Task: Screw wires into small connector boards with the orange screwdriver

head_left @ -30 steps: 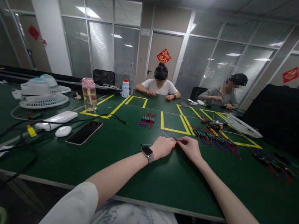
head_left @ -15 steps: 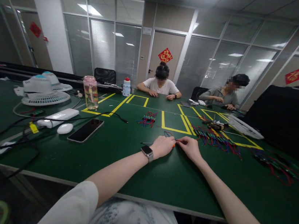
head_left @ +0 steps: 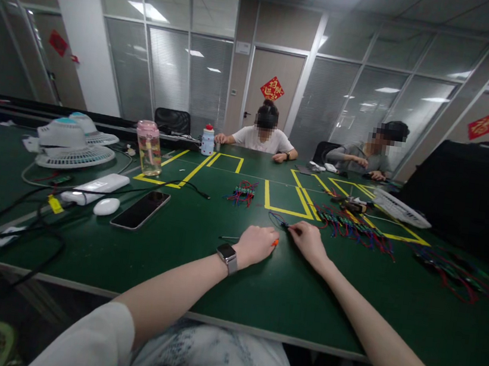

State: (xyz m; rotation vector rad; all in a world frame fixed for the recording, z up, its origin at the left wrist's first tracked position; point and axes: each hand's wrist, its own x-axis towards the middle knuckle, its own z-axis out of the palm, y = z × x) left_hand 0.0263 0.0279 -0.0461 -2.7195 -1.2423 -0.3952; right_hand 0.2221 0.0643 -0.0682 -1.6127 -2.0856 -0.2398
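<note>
My left hand point(head_left: 255, 245) rests on the green table point(head_left: 198, 261), fingers curled round a thin tool with an orange tip point(head_left: 275, 242) and a metal shaft that pokes out to the left. My right hand point(head_left: 309, 239) lies just to the right of it, pinching a small part with blue and red wires point(head_left: 276, 218) against the table. The two hands are a little apart. A watch point(head_left: 228, 256) is on my left wrist.
A phone point(head_left: 141, 209), a white mouse point(head_left: 106, 206), a power strip, cables and two fans point(head_left: 73, 145) lie to the left. Wired-part bundles point(head_left: 241, 193) point(head_left: 351, 226) sit in yellow-taped boxes. A pink bottle point(head_left: 150, 148) stands behind. Two people sit across the table.
My left hand has drawn back toward me and to the left with the orange-tipped tool, away from my right hand. My right hand has stayed in place on the wired part.
</note>
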